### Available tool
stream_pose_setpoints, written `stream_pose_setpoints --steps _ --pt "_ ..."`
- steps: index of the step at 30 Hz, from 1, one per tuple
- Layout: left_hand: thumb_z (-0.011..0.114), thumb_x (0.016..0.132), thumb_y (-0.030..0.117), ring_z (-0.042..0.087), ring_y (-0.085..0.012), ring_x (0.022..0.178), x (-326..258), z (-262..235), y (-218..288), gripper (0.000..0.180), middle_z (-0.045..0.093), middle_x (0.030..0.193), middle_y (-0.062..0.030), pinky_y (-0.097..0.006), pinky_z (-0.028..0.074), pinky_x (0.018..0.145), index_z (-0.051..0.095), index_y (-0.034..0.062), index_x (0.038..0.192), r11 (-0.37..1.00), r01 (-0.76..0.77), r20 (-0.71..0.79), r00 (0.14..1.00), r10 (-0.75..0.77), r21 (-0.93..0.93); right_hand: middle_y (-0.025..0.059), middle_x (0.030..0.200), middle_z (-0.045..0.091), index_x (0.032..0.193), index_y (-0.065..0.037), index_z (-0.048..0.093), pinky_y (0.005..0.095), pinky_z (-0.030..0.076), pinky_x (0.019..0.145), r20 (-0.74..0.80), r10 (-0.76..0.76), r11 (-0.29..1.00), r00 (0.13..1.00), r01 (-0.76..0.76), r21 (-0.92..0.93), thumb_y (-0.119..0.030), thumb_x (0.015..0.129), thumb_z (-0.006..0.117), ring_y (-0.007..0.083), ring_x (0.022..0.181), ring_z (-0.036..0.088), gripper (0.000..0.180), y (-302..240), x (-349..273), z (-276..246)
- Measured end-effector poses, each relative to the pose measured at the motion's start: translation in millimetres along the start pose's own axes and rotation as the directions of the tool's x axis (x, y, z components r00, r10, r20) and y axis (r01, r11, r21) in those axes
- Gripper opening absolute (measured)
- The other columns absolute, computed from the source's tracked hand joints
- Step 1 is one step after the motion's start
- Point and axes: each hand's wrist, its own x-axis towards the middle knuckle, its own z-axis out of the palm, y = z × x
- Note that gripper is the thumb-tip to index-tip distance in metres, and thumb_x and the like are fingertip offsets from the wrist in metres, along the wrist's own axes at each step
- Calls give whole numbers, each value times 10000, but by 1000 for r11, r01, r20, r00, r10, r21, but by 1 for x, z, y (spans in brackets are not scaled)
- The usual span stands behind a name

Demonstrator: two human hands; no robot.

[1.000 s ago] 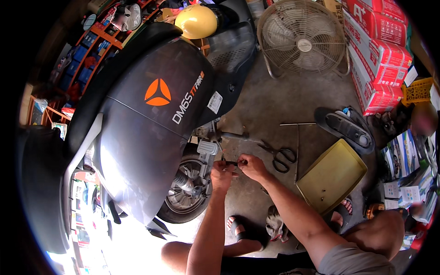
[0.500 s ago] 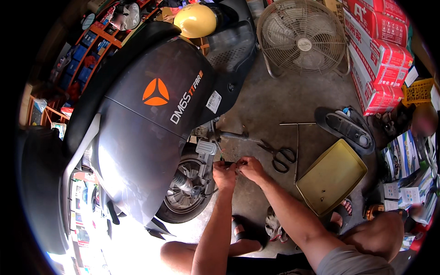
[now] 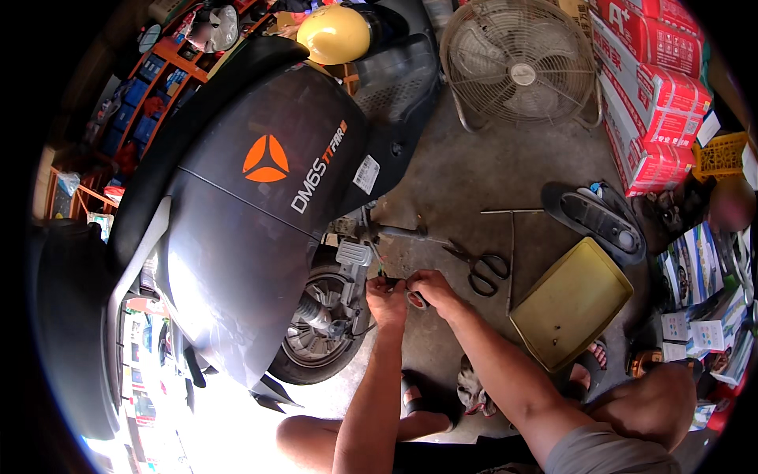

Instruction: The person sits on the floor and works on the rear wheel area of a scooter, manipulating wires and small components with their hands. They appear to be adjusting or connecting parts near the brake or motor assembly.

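Note:
Beside the rear wheel (image 3: pixel 306 357) of a dark grey scooter (image 3: pixel 260 205), my two hands meet close together. My left hand (image 3: pixel 386 304) is closed in a pinch around thin wires (image 3: pixel 380 265) that run down from near the footrest (image 3: pixel 354 253). Against it, my right hand (image 3: pixel 433 289) has its fingers closed on a small roll of black tape (image 3: pixel 417 300) with a reddish core. A dark strip (image 3: pixel 392 281) spans the gap between my fingertips. The exact wire ends are hidden by my fingers.
Black-handled scissors (image 3: pixel 483 271) and a metal T-handle wrench (image 3: pixel 512 261) lie on the concrete floor to the right. Beyond are a yellow tray (image 3: pixel 572 304) holding small screws, a dark scooter cover (image 3: pixel 596 221), a floor fan (image 3: pixel 521 67) and stacked red-and-white boxes (image 3: pixel 651 103).
The roll of tape has come into sight below my right fingers, which have shifted slightly. My left hand keeps its pinch on the wires in nearly the same place.

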Motion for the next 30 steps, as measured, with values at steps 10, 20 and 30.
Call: stream_pose_setpoints --steps 10,20,30 --pt "727 728 -106 600 -156 821 2 0 -2 388 614 919 -78 -278 491 736 461 33 974 979 112 5 994 -113 -169 64 668 579 838 34 610 287 387 459 37 22 996 999 -26 89 -34 824 599 136 528 530 70 3 2 -1" --pt "733 771 -6 464 -78 557 12 -7 -14 315 551 716 24 -233 357 500 485 137 900 938 26 -78 995 -56 -346 50 554 512 632 -21 569 331 314 401 -222 17 992 975 11 126 -38 775 583 147 446 464 145 31 37 26" --pt "701 792 -37 502 -85 568 -11 -16 29 336 648 827 -41 -219 373 477 472 85 1006 939 193 146 977 -157 -283 140 897 685 937 -128 651 499 470 718 -550 -442 706 708 -103 -701 -283 850 579 350 870 657 192 49 26 -65"
